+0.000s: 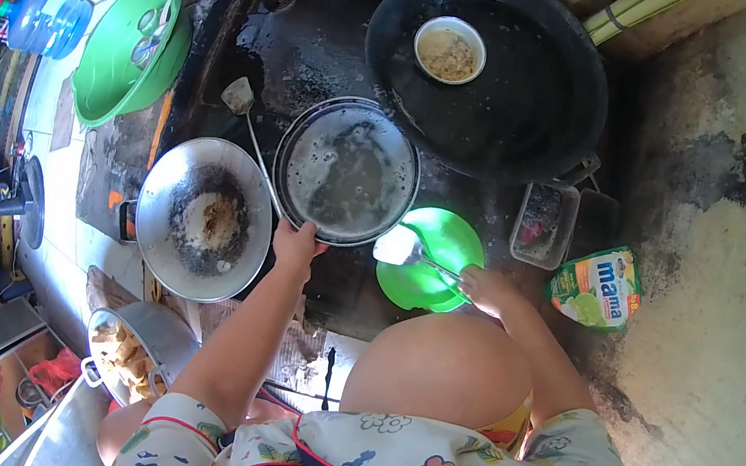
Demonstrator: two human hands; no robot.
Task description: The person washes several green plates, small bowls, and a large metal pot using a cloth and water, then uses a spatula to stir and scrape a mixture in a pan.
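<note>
My left hand (296, 246) grips the near rim of a round metal pan (346, 172) of cloudy, sudsy water. A long-handled metal spatula (238, 95) lies left of the pan; its handle ends by my left fingers, and I cannot tell if they touch it. My right hand (488, 291) holds a metal turner (401, 245) by its handle, the shiny blade over a bright green plastic basin (408, 289). The basin's right edge is close under my right fingers. On the left is a metal wok (156, 210) with a blackened inside and brown residue.
A big black wok (536, 112) under a tap holds a small metal bowl (448, 59) of cloudy liquid. Right are a clear plastic container (539, 251) and a Mama soap pouch (595, 287). A green tub (98, 72) stands left; a metal pot (165, 331) sits lower left.
</note>
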